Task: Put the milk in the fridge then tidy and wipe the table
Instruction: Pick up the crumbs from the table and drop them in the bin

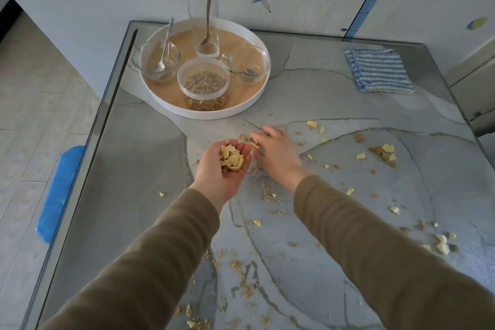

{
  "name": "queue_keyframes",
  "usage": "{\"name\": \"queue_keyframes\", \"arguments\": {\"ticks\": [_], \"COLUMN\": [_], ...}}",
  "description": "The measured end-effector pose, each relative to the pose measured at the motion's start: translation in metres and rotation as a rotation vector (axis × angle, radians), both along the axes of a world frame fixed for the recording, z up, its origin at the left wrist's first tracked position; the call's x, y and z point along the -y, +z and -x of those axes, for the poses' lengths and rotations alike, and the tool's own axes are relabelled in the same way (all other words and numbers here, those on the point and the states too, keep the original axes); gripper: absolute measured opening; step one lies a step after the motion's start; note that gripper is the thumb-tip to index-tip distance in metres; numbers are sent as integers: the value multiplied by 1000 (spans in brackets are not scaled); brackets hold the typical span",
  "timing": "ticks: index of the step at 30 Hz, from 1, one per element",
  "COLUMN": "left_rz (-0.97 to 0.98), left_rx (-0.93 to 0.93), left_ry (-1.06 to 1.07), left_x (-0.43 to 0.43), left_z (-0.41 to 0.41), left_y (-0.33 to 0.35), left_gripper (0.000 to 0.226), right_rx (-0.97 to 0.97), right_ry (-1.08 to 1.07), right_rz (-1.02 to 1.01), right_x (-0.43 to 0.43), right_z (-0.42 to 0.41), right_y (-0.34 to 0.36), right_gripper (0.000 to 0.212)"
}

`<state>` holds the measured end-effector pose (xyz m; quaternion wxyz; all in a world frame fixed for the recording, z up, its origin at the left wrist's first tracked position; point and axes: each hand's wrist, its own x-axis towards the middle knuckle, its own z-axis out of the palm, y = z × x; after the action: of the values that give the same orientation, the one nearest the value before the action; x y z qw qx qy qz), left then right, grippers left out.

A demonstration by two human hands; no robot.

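Observation:
My left hand (223, 169) is cupped palm up over the grey marble-look table (139, 169), holding a pile of pale yellow flakes (231, 158). Just right of it, my right hand (276, 149) is palm down, its fingertips pinching a flake at the edge of my left palm. Yellow flakes and brown crumbs (381, 151) lie scattered over the right and near parts of the table. A blue-and-white striped knitted cloth (379, 71) lies flat at the far right. No milk is in view.
A round white tray (166, 106) at the far left carries a tall glass with a spoon (205, 12), two glass cups with spoons (156, 61), and a lidded tub of cereal (203, 83). A blue object (57, 193) lies on the floor left of the table.

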<state>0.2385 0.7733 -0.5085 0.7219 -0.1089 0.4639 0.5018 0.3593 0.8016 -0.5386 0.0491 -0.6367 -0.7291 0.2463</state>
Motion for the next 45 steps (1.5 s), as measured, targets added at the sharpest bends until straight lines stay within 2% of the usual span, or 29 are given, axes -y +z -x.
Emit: {"name": "queue_keyframes", "arguments": {"ticks": [4,11,17,21,24,28,31,36,42,45], "left_rz": [4,8,20,21,-3,-63,-50,-35,-86,-114], "left_rx": [-6,-17,-14,45,108,79,51,30,5,21], "left_ry": [-4,-19,-67,-79,-99,-119,-146,-122,-200,-229], "left_x": [0,0,-1,-2,0,5,7,10,12,10], "left_z": [4,7,5,-2,-7,-8,-6,-5,-3,-7], "left_y": [-2,-6,-7,-10,-6,2,4,8,5,5], "left_gripper": [24,25,29,26,25,41,27,30,21,24], "right_rx": [-97,-54,-333,-450,-435,-392,-376,-388,-486,-496], "right_ry": [-49,-29,-271,-225,-120,-9,25,1,-98,-132], "right_rz": [-70,-98,-74,-101,-122,-191,-230,-277,-315,-360], "right_x": [1,-8,-9,12,29,43,47,51,59,59], "right_z": [3,1,0,15,29,34,32,33,31,20], "right_y": [-6,-4,20,41,51,57,57,55,55,55], "right_gripper": [30,25,23,20,22,20,21,21,14,15]}}
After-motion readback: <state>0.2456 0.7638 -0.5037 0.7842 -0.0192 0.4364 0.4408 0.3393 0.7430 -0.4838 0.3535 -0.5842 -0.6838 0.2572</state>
